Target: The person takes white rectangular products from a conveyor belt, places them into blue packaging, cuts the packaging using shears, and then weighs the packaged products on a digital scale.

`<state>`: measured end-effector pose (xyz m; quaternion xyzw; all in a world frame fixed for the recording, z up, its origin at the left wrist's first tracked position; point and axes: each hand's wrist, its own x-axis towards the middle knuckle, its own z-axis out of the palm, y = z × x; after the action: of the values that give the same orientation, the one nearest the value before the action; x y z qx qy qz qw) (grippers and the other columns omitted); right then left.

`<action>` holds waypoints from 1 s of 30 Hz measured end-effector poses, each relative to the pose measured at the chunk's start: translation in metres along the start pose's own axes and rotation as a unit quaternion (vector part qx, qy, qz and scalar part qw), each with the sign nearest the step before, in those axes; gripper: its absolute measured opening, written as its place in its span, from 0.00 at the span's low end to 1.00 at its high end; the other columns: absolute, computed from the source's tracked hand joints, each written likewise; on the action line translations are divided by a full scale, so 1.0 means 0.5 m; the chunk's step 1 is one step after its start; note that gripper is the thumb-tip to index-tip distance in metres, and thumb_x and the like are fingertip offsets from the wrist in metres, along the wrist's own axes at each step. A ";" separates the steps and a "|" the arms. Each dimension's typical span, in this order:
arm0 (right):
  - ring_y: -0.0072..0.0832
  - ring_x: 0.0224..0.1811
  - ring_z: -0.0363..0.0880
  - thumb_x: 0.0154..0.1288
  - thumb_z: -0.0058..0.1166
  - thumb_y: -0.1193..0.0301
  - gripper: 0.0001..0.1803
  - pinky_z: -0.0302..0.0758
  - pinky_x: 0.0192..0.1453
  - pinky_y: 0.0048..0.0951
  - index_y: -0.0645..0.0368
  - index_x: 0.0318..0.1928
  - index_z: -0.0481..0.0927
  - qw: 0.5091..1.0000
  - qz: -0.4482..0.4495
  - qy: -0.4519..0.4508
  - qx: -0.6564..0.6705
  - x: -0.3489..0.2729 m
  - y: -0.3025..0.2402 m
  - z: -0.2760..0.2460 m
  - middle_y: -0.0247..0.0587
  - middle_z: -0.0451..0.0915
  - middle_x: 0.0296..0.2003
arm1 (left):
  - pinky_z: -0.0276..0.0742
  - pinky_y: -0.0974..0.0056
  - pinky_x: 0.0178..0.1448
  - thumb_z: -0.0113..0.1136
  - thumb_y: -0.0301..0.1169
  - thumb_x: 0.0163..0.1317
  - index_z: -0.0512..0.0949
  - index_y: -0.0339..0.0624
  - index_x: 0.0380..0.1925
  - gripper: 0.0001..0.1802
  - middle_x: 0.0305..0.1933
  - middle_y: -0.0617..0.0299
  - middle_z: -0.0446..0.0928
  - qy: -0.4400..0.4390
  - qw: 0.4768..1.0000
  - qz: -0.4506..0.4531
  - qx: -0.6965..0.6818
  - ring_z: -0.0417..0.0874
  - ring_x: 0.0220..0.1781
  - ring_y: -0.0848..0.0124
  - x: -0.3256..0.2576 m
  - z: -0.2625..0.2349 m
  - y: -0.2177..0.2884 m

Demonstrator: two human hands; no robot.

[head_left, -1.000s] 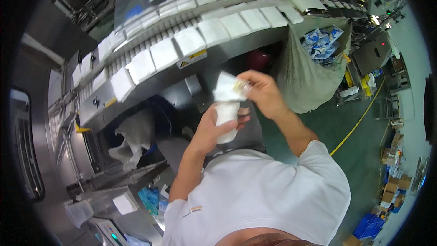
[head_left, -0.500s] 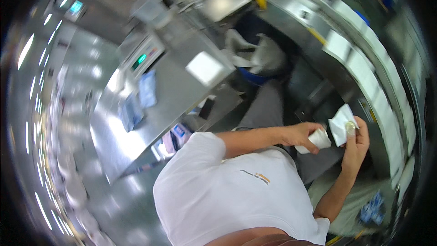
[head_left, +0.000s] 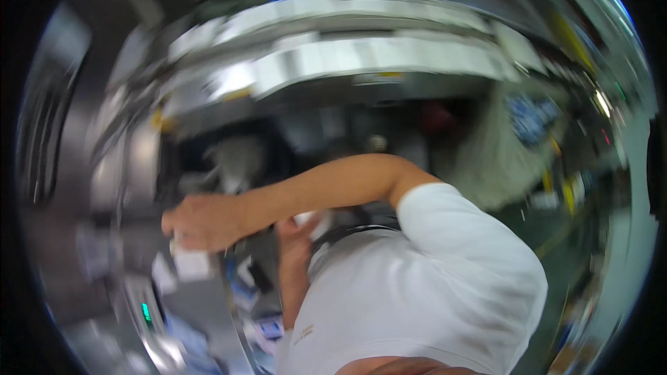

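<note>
My right hand (head_left: 208, 222) reaches across my body to the left, over the steel counter, with its fingers curled. A small pale bit shows under its fingertips, too blurred to name. Just below it lie a white square stack (head_left: 192, 264) and a loose white piece that looks like paper (head_left: 164, 276). Close to my waist, partly behind my right forearm, my left hand (head_left: 296, 239) is closed around a white roll-shaped thing (head_left: 309, 221); its exact kind is unclear.
A scale with a green display (head_left: 146, 312) and blue packets (head_left: 186, 340) are on the counter (head_left: 208, 305) at lower left. A bin with a pale liner (head_left: 240, 160) stands ahead. White sheets line the long rack (head_left: 347, 59). A pale sack (head_left: 479, 160) is at right.
The view has swung to the right. My right hand, which held a white paper with a small pale thing, has crossed leftward to the counter. My left hand keeps the white roll-shaped thing.
</note>
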<state>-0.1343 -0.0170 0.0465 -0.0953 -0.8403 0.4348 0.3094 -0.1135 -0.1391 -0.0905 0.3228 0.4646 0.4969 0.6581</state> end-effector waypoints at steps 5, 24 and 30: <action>0.41 0.40 0.86 0.71 0.55 0.67 0.14 0.81 0.47 0.39 0.66 0.49 0.78 0.969 0.162 0.185 0.023 -0.221 0.010 -0.218 0.50 0.84 0.41 | 0.79 0.52 0.66 0.71 0.23 0.63 0.68 0.36 0.67 0.34 0.61 0.53 0.76 -0.048 0.988 0.129 -0.070 0.80 0.61 0.59 0.065 -0.010 0.062; 0.33 0.48 0.83 0.62 0.68 0.71 0.24 0.80 0.54 0.33 0.65 0.56 0.78 0.920 0.247 0.300 0.041 -0.612 -0.030 -0.259 0.47 0.82 0.49 | 0.76 0.57 0.70 0.72 0.19 0.59 0.72 0.32 0.63 0.31 0.62 0.53 0.78 -0.081 0.995 0.037 -0.050 0.80 0.63 0.63 0.141 0.241 0.096; 0.26 0.51 0.82 0.66 0.63 0.78 0.20 0.81 0.55 0.31 0.65 0.58 0.79 0.865 0.332 0.372 0.048 -0.614 -0.057 -0.278 0.41 0.82 0.50 | 0.81 0.63 0.60 0.74 0.18 0.58 0.75 0.35 0.57 0.27 0.53 0.58 0.80 -0.074 0.988 0.114 0.071 0.83 0.54 0.69 0.151 0.282 0.112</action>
<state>0.1952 -0.0723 -0.0053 -0.5084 -0.5594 0.4840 0.4409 0.0039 -0.0454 -0.0121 0.4551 0.4088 0.5096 0.6051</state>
